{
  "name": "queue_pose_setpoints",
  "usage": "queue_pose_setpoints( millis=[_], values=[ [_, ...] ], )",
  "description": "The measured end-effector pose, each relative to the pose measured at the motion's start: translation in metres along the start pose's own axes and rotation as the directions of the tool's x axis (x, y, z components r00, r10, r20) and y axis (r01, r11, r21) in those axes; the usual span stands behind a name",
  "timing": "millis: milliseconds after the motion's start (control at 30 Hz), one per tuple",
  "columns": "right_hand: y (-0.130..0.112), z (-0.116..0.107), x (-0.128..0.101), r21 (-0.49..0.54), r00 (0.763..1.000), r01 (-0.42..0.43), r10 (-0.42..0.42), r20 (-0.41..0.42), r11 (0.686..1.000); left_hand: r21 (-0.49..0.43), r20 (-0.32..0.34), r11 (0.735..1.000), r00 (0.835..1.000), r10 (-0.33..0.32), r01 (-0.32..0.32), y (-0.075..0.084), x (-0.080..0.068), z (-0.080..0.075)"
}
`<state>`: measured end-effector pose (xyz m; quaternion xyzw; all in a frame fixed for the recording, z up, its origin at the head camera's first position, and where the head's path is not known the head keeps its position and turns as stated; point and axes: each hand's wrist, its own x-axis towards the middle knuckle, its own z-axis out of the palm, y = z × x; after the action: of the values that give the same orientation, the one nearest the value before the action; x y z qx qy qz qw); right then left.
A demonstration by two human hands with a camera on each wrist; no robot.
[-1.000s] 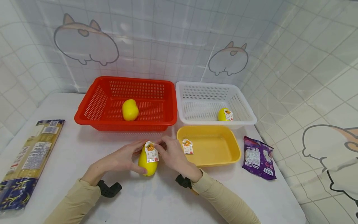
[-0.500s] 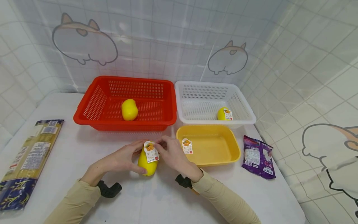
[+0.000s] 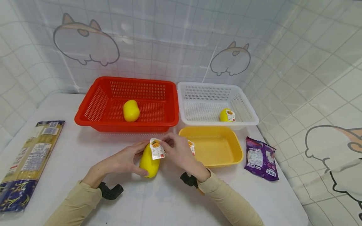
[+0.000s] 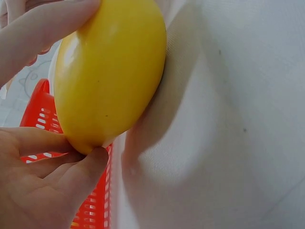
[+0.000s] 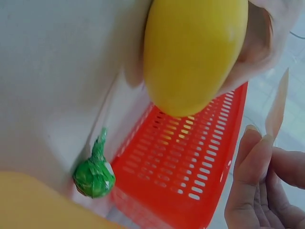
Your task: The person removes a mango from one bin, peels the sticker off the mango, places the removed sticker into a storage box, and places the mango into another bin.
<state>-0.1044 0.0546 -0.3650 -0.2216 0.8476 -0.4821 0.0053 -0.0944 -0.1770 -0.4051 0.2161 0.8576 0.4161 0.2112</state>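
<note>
White table (image 3: 169, 201), mango (image 3: 131, 110) in red basket (image 3: 93, 108)

You have three yellow mangoes: one in your hands (image 3: 149, 161), one in the red basket (image 3: 131, 110) and one in the white basket (image 3: 226, 115). You have two baskets, red (image 3: 93, 106) and white (image 3: 246, 108), and one yellow tray (image 3: 234, 150). Three labels show (image 3: 157, 148) (image 3: 231, 115) (image 3: 192, 147). Two packets lie on the table, a long one (image 3: 28, 163) and a purple one (image 3: 261, 162). One small green wrapped thing (image 5: 94, 175) sits by the red basket.
</note>
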Motion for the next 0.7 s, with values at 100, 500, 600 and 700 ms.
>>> queue_pose_setpoints(
  millis=[100,500,600,700],
  values=[
    [0.000,-0.003,0.000,-0.005,1.000,0.003,-0.003,0.001,1.000,0.001,-0.001,1.000,1.000,-0.004,0.004,0.000,0.000,0.000],
    [-0.007,-0.018,-0.001,-0.021,0.998,0.044,-0.043,0.041,0.999,0.029,-0.010,0.999,1.000,-0.021,0.022,0.002,-0.001,0.000],
    [-0.008,-0.022,-0.001,-0.026,0.998,0.037,-0.035,0.057,0.999,0.036,-0.011,0.999,0.999,-0.034,0.034,0.002,-0.001,0.000],
    [-0.009,-0.025,0.000,-0.022,0.998,0.016,-0.015,0.063,1.000,0.038,-0.010,0.999,0.999,-0.039,0.039,0.002,-0.002,0.000]
  ],
)
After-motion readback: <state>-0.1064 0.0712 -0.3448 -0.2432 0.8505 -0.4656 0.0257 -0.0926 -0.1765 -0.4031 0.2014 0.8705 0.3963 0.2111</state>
